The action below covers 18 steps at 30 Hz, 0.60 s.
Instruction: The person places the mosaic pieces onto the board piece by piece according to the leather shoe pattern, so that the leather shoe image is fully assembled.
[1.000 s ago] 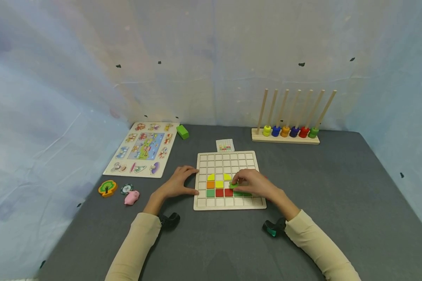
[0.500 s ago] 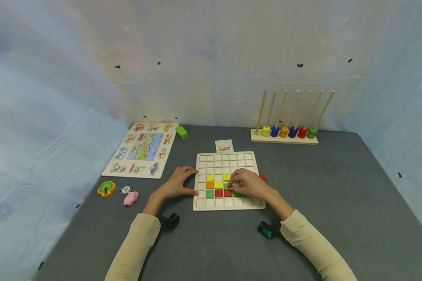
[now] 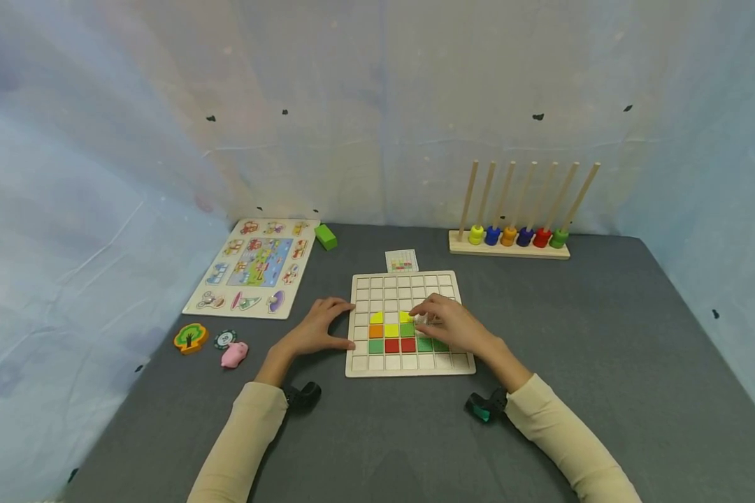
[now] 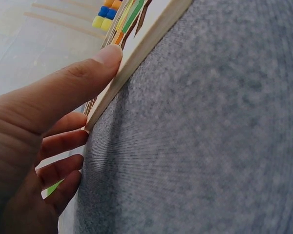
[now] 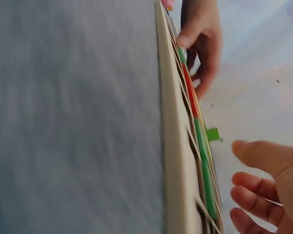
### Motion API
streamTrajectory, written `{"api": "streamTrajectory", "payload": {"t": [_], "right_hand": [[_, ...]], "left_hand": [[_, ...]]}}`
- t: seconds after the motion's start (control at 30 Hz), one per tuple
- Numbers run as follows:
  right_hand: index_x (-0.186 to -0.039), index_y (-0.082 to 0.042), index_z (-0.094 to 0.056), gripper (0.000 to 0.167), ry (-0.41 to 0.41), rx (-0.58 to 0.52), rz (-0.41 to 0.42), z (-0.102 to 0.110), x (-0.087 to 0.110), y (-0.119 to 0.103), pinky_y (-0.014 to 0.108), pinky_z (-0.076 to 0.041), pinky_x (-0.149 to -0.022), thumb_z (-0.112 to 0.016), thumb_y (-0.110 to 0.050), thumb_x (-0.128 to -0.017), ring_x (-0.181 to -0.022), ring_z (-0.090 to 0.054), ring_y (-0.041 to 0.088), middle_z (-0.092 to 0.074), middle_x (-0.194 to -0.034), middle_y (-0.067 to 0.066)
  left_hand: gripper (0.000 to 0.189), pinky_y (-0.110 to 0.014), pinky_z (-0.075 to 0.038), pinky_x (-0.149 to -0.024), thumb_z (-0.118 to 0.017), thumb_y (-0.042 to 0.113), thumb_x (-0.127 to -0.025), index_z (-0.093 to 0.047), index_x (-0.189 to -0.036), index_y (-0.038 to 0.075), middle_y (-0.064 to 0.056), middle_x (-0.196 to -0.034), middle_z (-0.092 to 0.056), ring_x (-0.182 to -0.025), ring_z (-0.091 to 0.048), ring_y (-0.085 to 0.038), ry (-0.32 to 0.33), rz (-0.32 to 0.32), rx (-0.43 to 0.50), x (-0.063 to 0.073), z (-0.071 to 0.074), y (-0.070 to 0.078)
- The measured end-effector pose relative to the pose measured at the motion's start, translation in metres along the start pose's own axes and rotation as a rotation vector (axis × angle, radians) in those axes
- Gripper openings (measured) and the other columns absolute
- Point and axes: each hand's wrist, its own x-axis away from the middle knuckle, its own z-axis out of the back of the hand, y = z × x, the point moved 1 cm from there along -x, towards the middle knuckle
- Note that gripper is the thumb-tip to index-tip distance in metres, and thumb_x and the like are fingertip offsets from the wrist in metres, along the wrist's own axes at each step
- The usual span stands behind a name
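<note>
A wooden grid board (image 3: 361,363) lies mid-table with coloured tiles in its cells. My left hand (image 3: 315,327) rests at its left side, thumb and fingers spread along the edge. In the left wrist view the thumb (image 4: 83,73) touches the board's rim (image 4: 151,44). Over the right part of the board hovers my right hand (image 3: 451,325), fingers apart and nothing between them. Just left of its thumb a green tile (image 3: 407,330) sits in a cell. A yellow tile (image 3: 405,317) lies by the index fingertip. Red tiles (image 3: 400,346) and an orange tile (image 3: 376,331) fill other cells.
A pattern card (image 3: 402,261) touches the board's far edge. Far right stands a peg rack (image 3: 509,250) with coloured beads. To the left are a picture puzzle (image 3: 277,272), a green block (image 3: 326,237), a tree piece (image 3: 191,339), a round chip (image 3: 225,339) and a pink pig (image 3: 234,355).
My right hand carried the green tile left into the cell beside the yellow one, then let go and drew slightly away with fingers spread. The left hand stayed at the board's edge.
</note>
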Motion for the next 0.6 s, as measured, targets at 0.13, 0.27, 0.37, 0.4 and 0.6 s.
{"api": "streamTrajectory", "payload": {"t": [0.13, 0.27, 0.37, 0.4, 0.6], "right_hand": [[-0.114, -0.006, -0.064, 0.027, 0.038, -0.033, -0.037, 0.015, 0.007, 0.008, 0.033, -0.048, -0.067, -0.065, -0.014, -0.088, -0.083, -0.059, 0.021, -0.06, -0.105, 0.011], [-0.115, -0.004, -0.063, 0.028, 0.067, -0.032, -0.081, 0.029, 0.017, 0.015, 0.034, -0.047, -0.064, -0.065, -0.011, -0.087, -0.081, -0.057, 0.022, -0.059, -0.104, 0.013], [-0.115, -0.004, -0.063, 0.029, 0.077, -0.013, -0.104, 0.037, 0.026, 0.021, 0.034, -0.044, -0.063, -0.066, -0.011, -0.087, -0.078, -0.055, 0.024, -0.058, -0.102, 0.014], [-0.115, -0.004, -0.063, 0.029, 0.079, -0.007, -0.108, 0.039, 0.029, 0.023, 0.035, -0.044, -0.063, -0.066, -0.011, -0.087, -0.078, -0.055, 0.025, -0.058, -0.103, 0.014], [-0.114, -0.002, -0.062, 0.031, 0.073, -0.008, -0.115, 0.047, 0.044, 0.032, 0.043, -0.046, -0.068, -0.069, -0.008, -0.084, -0.084, -0.055, 0.027, -0.057, -0.106, 0.014]], "left_hand": [[0.079, -0.05, -0.03, -0.099, -0.076, 0.044, -0.074, -0.044, -0.139, 0.01, -0.011, -0.136, -0.04, -0.12, -0.032, -0.029, 0.002, -0.001, -0.002, 0.0, 0.001, 0.001], [0.08, -0.052, -0.031, -0.099, -0.076, 0.044, -0.074, -0.044, -0.139, 0.01, -0.011, -0.135, -0.04, -0.121, -0.033, -0.03, 0.003, 0.001, -0.003, 0.0, 0.002, 0.001], [0.08, -0.052, -0.03, -0.1, -0.076, 0.044, -0.074, -0.044, -0.139, 0.01, -0.011, -0.136, -0.04, -0.121, -0.032, -0.03, 0.002, 0.005, -0.005, 0.0, 0.002, 0.001], [0.08, -0.052, -0.03, -0.1, -0.076, 0.044, -0.074, -0.044, -0.139, 0.011, -0.011, -0.136, -0.04, -0.122, -0.032, -0.03, 0.001, 0.008, -0.005, 0.0, 0.002, 0.002], [0.08, -0.052, -0.029, -0.1, -0.076, 0.043, -0.074, -0.044, -0.139, 0.01, -0.011, -0.136, -0.04, -0.123, -0.031, -0.031, -0.002, 0.014, 0.002, 0.0, 0.002, 0.003]]}}
